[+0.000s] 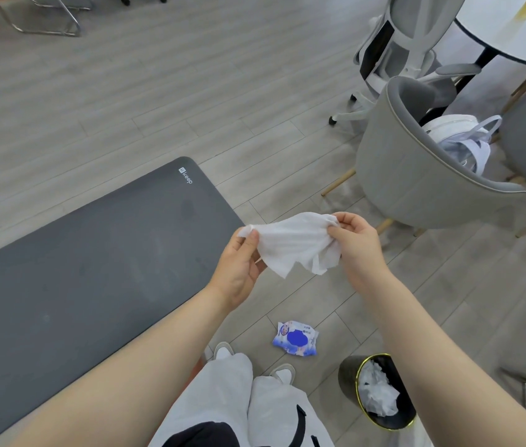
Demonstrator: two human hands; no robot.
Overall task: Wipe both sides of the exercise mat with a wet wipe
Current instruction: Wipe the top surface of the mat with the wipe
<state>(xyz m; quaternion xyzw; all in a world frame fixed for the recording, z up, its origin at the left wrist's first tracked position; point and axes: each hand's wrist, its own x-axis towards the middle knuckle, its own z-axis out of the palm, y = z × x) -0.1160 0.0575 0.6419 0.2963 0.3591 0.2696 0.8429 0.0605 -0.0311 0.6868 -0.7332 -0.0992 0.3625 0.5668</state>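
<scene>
Both forearms run off frame; left hand (239, 266) and right hand (356, 245) pinch a crumpled white wet wipe (297, 245) above the smooth grey exercise mat (78, 279), itself cut off.

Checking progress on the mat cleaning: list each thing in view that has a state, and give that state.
exercise mat: unrolled flat on the floor, logo side up
wet wipe: spread out in the air between both hands
left hand: pinches one end of the wipe
right hand: pinches the other end
wipe packet: lying on the floor, flap closed
waste bin: upright, holding crumpled white material
</scene>
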